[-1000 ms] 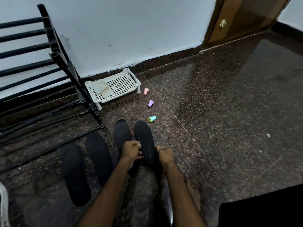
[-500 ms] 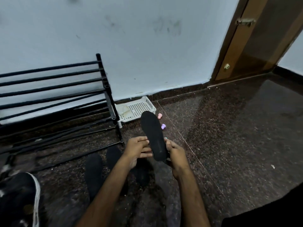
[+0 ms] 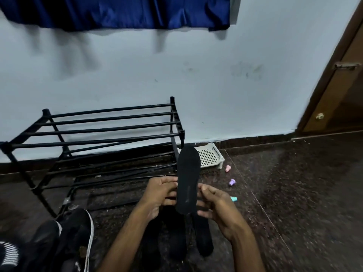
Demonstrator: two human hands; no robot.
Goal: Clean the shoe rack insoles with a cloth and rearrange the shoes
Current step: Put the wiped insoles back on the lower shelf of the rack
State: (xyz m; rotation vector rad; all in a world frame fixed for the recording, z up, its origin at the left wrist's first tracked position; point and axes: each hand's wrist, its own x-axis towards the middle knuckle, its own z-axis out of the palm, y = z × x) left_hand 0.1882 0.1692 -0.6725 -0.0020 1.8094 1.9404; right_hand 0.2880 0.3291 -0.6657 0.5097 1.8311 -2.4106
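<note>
Black insole [image 3: 187,179] held upright between both hands, heel end down, toe end rising above the grip. At its left edge the left hand [image 3: 160,193] pinches it with curled fingers; at its right edge the right hand [image 3: 214,203] does the same.

A second ago the insole lay on the floor [image 3: 294,193] among the others, both hands at its heel. It is now lifted clear and raised in front of the shoe rack [image 3: 110,132], which stands beyond and to the left of the grip. By judgement, one insole has been picked out for wiping, though no cloth is in view.

Surface: matt, dark, flat and unbent, with a faint pale line and specks near the heel. The remaining insoles [image 3: 203,238] lie directly below the grip; the shoes [image 3: 72,236] sit low to its left.
</note>
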